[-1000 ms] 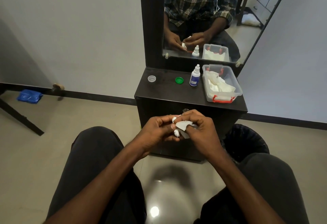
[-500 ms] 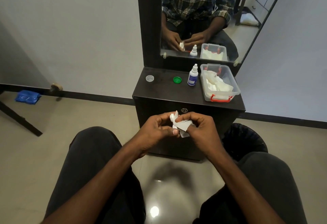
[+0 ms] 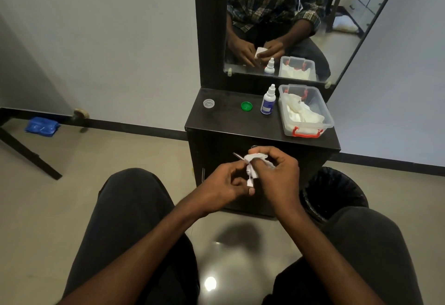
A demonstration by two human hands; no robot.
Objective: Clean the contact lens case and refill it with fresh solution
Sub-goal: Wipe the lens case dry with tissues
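Since half a second ago both of my hands have turned a little, and the tissue (image 3: 256,158) now drapes over the right forefinger instead of bunching between the two thumbs. My left hand (image 3: 226,181) pinches the white contact lens case (image 3: 250,176) edge-on, fingers curled round it; only a narrow strip of the case shows between the hands. My right hand (image 3: 279,172) grips the tissue and presses it against the upper end of the case. Both hands hang in front of the tabletop's (image 3: 231,124) near edge, above my knees.

On the tabletop, the clear cap (image 3: 209,103) sits at the far left corner. The green cap (image 3: 246,106) lies near the middle of the far edge, apart from the clear one. The solution bottle (image 3: 268,99) stands upright just right of the green cap, nozzle up. A clear plastic bin (image 3: 325,121) with red latches fills the right side, reaching the right edge, with crumpled tissues (image 3: 301,113) inside. A mirror (image 3: 289,15) rises behind the far edge. A black waste bin (image 3: 334,191) stands on the floor to the right of the cabinet.
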